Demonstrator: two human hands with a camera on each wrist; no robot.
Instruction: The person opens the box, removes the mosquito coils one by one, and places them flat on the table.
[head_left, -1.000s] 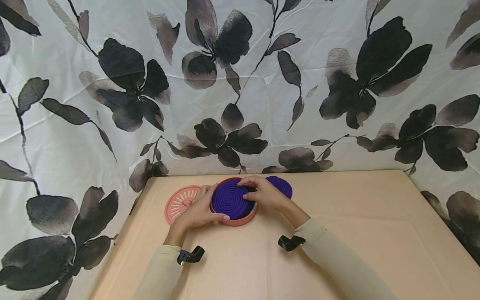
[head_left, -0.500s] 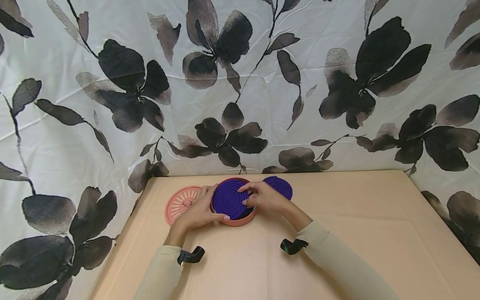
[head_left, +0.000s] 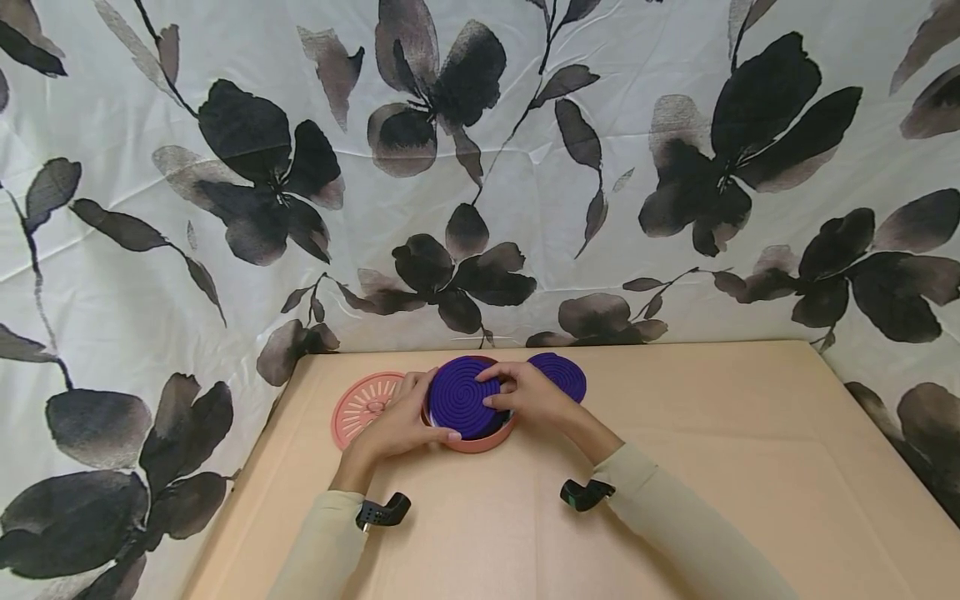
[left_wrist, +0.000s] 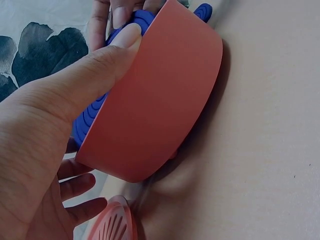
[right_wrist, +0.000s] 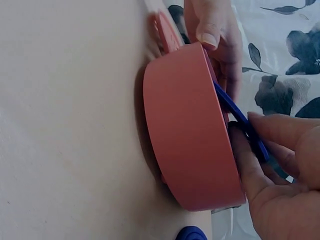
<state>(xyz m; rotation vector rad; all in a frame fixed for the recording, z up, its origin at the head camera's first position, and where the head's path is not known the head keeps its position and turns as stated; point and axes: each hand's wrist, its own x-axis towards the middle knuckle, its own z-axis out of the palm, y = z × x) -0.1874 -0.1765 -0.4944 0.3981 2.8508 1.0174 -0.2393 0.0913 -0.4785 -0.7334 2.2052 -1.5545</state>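
A blue-purple spiral mosquito coil (head_left: 459, 400) lies over the mouth of a round coral-pink container (head_left: 480, 445). My left hand (head_left: 396, 418) grips the container's left side, its thumb over the rim in the left wrist view. At the coil's right edge, my right hand (head_left: 532, 393) pinches it between thumb and fingers. The right wrist view shows this coil (right_wrist: 234, 107) tilted, one edge raised out of the container (right_wrist: 190, 130). Something dark lies beneath it, mostly hidden. Behind the right hand, a second coil (head_left: 562, 374) rests on the table.
A coral-pink slotted round lid (head_left: 358, 412) lies left of the container, partly behind my left hand. The beige table (head_left: 675, 467) extends to the right and toward me. A floral cloth (head_left: 585, 275) hangs behind the table's back edge.
My right fingers have drawn in to pinch the coil's right edge, and that edge has shifted slightly left, baring more of the container's inside. My left hand stays on the container.
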